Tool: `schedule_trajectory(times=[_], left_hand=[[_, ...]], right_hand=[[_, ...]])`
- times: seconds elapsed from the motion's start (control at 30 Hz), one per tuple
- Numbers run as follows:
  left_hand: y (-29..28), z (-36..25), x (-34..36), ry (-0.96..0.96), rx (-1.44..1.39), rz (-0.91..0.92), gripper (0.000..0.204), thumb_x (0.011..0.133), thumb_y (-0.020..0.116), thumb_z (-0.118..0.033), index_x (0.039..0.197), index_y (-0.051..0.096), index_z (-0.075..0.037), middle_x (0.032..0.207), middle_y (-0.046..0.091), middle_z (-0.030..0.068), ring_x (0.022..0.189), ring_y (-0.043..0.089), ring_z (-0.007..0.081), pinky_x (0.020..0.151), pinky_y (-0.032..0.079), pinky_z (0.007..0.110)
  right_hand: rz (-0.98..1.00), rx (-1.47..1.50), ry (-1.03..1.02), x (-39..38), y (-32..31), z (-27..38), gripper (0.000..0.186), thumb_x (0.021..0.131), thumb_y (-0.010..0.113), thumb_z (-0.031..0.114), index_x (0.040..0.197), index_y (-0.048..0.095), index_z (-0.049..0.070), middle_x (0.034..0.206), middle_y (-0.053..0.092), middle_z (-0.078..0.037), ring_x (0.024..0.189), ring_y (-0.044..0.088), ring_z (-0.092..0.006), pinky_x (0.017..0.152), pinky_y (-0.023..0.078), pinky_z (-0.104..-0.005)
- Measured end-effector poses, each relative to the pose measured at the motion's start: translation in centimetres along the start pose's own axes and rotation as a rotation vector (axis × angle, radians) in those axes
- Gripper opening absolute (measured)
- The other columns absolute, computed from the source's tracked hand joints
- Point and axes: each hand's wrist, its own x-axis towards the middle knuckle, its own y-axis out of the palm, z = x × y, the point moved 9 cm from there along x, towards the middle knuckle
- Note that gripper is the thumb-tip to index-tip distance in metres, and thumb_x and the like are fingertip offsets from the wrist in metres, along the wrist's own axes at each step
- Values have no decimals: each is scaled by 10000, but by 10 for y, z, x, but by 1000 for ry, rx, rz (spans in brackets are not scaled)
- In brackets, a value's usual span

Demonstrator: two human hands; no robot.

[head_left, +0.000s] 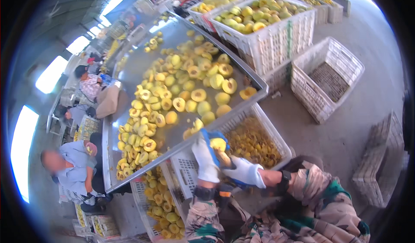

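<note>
My left hand [208, 153], in a white and blue glove, is closed around a yellow peach [218, 144] just beyond the near edge of the metal table. My right hand [244, 171], gloved the same way, is closed beside it. A short tan thing like a tool handle [224, 158] sticks out from its fingers toward the peach; its working end is hidden. Many halved yellow peaches [198, 95], some with brown pits showing, are spread over the metal table [142, 70]. Under my hands stands a crate [283, 146] of small yellow-brown pieces that look like pits.
To the left, a white crate [134, 195] holds peach halves. Stacked crates of whole peaches [259, 14] rise beyond the table's right corner. Two more crates, one pale [322, 109] and one greyish [367, 178], are on the floor at right. A person in blue [73, 161] sits at left.
</note>
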Motion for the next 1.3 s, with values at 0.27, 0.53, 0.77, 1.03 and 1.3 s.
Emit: schedule_trajectory(times=[0.27,0.53,0.77,1.03,1.3], left_hand=[[26,11,-1,-361,-238,419,394,964,484,-316,824,618,27,680,631,121,551,616,218,497,521,311],[11,0,2,-205,-144,253,502,960,430,-410,796,608,29,691,632,159,543,619,273,509,536,358],[13,-11,12,-158,-40,228,531,941,424,-466,865,599,29,717,636,164,603,631,313,564,552,420],[4,6,14,-257,-138,189,509,935,439,-477,895,594,6,747,632,154,606,631,286,547,546,393],[-59,-11,17,-320,-584,206,610,920,428,-550,1104,563,15,978,642,155,860,635,300,720,555,398]], right_hand=[[600,1063,188,-14,33,6,162,897,599,193,1010,497,138,623,497,42,442,460,-85,377,354,-226],[427,646,66,-2,27,-2,216,915,579,215,1080,583,74,769,584,2,664,553,-77,540,429,-239],[959,1493,374,-35,41,28,130,932,556,225,850,506,137,587,447,57,400,380,-42,345,263,-198],[806,1228,299,-25,39,13,156,930,556,255,847,483,145,573,425,43,388,367,-59,334,261,-205],[316,860,137,-5,-13,1,209,898,588,248,1007,507,89,621,455,22,407,388,-70,348,296,-203]])
